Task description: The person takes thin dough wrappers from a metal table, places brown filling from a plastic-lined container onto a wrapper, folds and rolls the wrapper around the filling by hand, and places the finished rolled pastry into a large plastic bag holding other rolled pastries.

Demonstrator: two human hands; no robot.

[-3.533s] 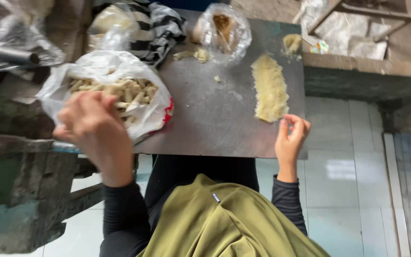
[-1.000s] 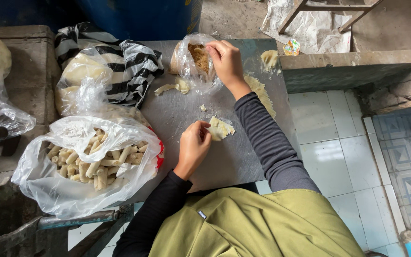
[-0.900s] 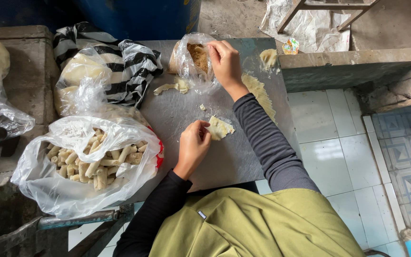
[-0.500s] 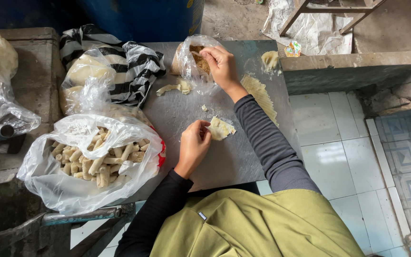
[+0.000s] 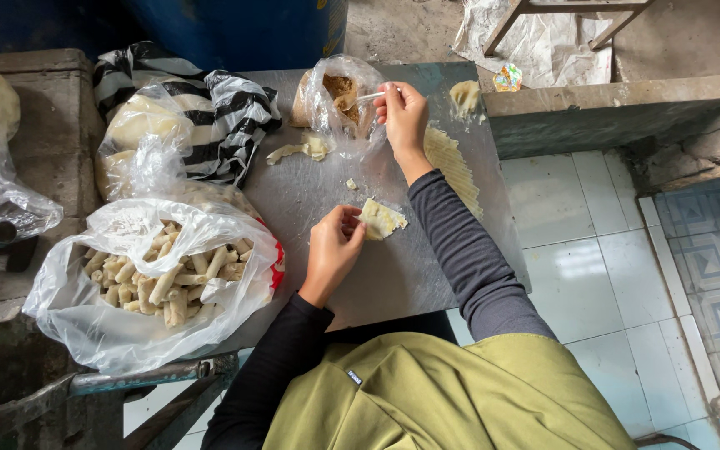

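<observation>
My left hand [image 5: 333, 250] pinches the edge of a small pale dough sheet [image 5: 382, 218] lying on the grey metal tabletop [image 5: 393, 275]. My right hand [image 5: 403, 117] reaches to the far side and holds a thin white spoon [image 5: 368, 97], whose end sits inside a clear plastic bag of brown filling [image 5: 339, 100]. A long strip of ridged dough [image 5: 453, 167] lies to the right of my right forearm.
A clear bag full of rolled dough pieces [image 5: 156, 279] sits at the left. Behind it is a black-and-white striped bag of dough [image 5: 172, 125]. Dough scraps [image 5: 297, 150] lie near the filling bag. A concrete ledge [image 5: 602, 108] borders the table's right; tiled floor below.
My head view shifted from looking at the table edge to above the table. My right hand moved to the filling bag and lifted slightly with the spoon. The left hand stays on the dough sheet.
</observation>
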